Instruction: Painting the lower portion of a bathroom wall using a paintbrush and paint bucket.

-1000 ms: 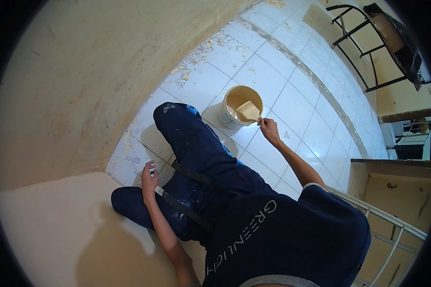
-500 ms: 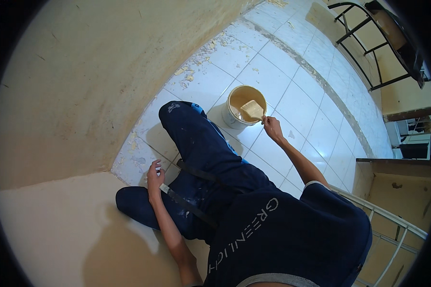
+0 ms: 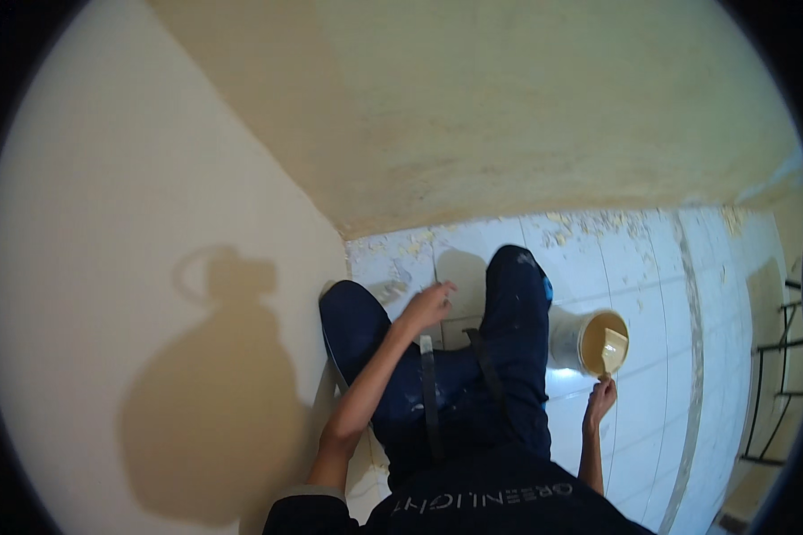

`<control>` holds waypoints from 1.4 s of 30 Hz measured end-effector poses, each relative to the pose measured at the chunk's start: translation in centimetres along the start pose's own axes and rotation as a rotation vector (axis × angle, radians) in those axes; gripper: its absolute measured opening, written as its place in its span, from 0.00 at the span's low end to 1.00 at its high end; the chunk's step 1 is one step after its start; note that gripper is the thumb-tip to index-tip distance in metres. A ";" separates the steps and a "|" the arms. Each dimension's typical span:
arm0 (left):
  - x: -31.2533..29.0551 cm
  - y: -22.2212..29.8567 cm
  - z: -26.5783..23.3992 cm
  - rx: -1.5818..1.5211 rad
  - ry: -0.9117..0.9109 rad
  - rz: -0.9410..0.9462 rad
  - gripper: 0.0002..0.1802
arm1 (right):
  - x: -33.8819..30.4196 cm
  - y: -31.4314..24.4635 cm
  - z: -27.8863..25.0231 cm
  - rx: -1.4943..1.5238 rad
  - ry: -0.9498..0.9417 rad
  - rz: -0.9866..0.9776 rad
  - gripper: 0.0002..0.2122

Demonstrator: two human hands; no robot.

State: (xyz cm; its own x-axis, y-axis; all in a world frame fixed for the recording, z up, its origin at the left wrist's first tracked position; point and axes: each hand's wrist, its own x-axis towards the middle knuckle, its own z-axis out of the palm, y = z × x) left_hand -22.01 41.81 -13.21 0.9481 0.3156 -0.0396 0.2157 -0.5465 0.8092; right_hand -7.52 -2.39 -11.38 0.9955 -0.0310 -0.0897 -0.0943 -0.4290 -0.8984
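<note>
I sit on a white tiled floor [image 3: 651, 267] in a wall corner, legs in dark blue trousers [image 3: 500, 357] stretched ahead. My right hand [image 3: 600, 399] grips the handle of a wide putty knife [image 3: 613, 346] whose blade rests in a white bucket [image 3: 589, 343] of tan paste beside my right knee. My left hand [image 3: 426, 308] hovers between my knees with fingers spread and holds nothing.
Two cream plastered walls [image 3: 473, 107] meet at the corner just past my left knee. Flakes of scraped paint [image 3: 589, 227] litter the tiles along the wall base. A black metal rack [image 3: 790, 374] stands at the far right.
The view has swung left toward the wall corner. My left hand has lifted off the floor and now hangs between my knees. My right hand still keeps the knife in the bucket.
</note>
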 end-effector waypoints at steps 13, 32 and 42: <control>-0.5 -1.1 3.9 0.114 -0.209 -0.278 0.24 | -5.6 -18.4 33.4 0.434 -0.819 -0.296 0.12; -1.6 -8.6 10.5 0.100 -0.217 -0.191 0.25 | -9.9 -23.4 50.7 0.281 -0.594 -0.445 0.17; -2.2 -8.8 9.4 0.049 -0.131 -0.176 0.20 | -11.9 -29.6 48.2 0.364 -0.665 -0.535 0.17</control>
State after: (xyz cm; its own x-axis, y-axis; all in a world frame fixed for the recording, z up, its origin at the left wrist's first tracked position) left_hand -23.81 38.64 -25.79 0.9162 0.3082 -0.2562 0.3890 -0.5300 0.7535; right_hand -17.12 54.16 -4.45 0.7069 0.6621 0.2487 0.2661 0.0768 -0.9609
